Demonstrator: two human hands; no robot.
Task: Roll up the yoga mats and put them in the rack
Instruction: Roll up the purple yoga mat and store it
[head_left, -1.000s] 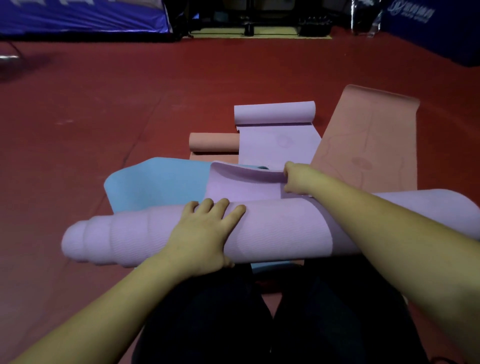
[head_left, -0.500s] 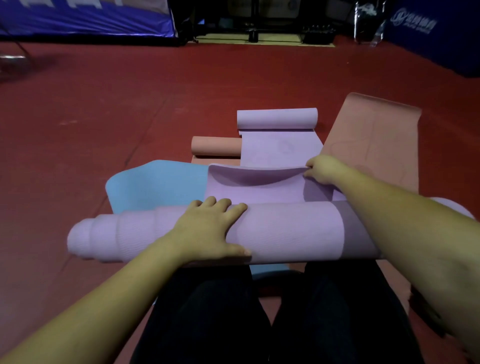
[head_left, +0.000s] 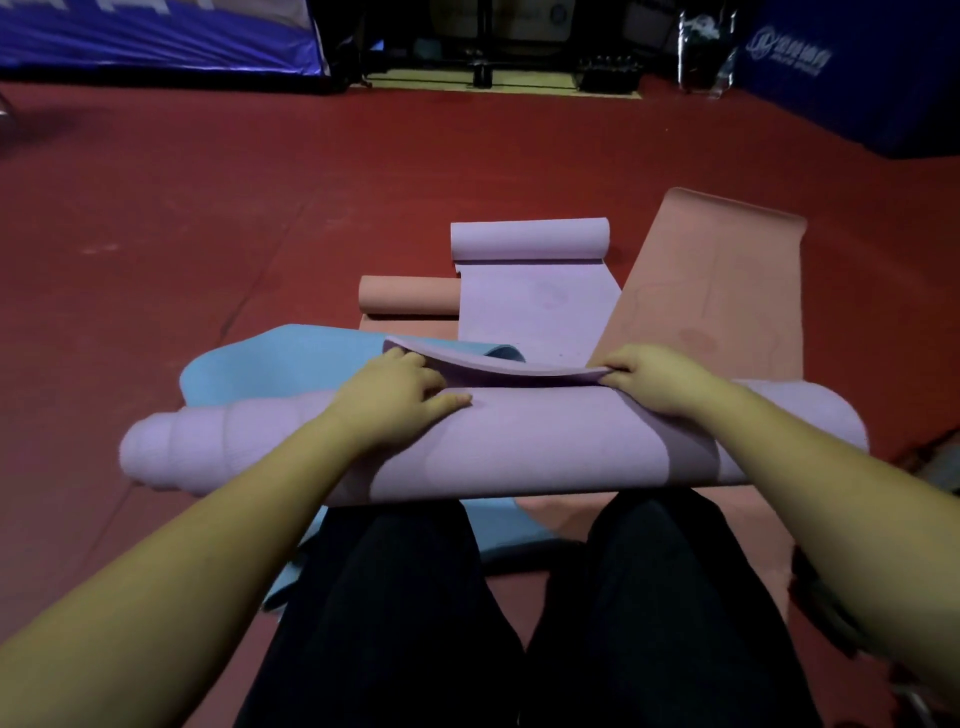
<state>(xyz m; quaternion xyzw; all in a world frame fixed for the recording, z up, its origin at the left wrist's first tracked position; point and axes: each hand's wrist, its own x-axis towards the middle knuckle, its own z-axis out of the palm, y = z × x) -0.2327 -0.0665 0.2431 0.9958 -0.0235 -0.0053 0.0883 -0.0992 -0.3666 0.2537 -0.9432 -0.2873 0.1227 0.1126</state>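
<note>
The purple roll (head_left: 519, 441) is lying crosswise in front of the person's knees, long axis running left to right, and that is what the coming move is turning on: the loose flap (head_left: 519, 369) is rising off the far side of the roll, straight ahead of both hands.

The left hand (head_left: 400, 389) is sitting on top of the roll a little left of centre, fingers curling over the flap's left corner, thumb lying along the roll. The right hand (head_left: 654, 379) is pinching the flap's right corner, fingers tucked round the edge. So both hands are holding the flap, one at each end, about equally near.

The flap is sagging between them, and the roll's left end is telescoping out in steps, so the roll is looking uneven. I judge the flap needs drawing toward the body and down over the roll, both hands together, or the skew is going to get worse.

Beyond, on the floor (head_left: 260, 208), a blue mat (head_left: 291, 364), a second purple mat (head_left: 535, 291) and pink mats (head_left: 717, 275) are waiting, flat or half rolled. No rack is showing clearly.
</note>
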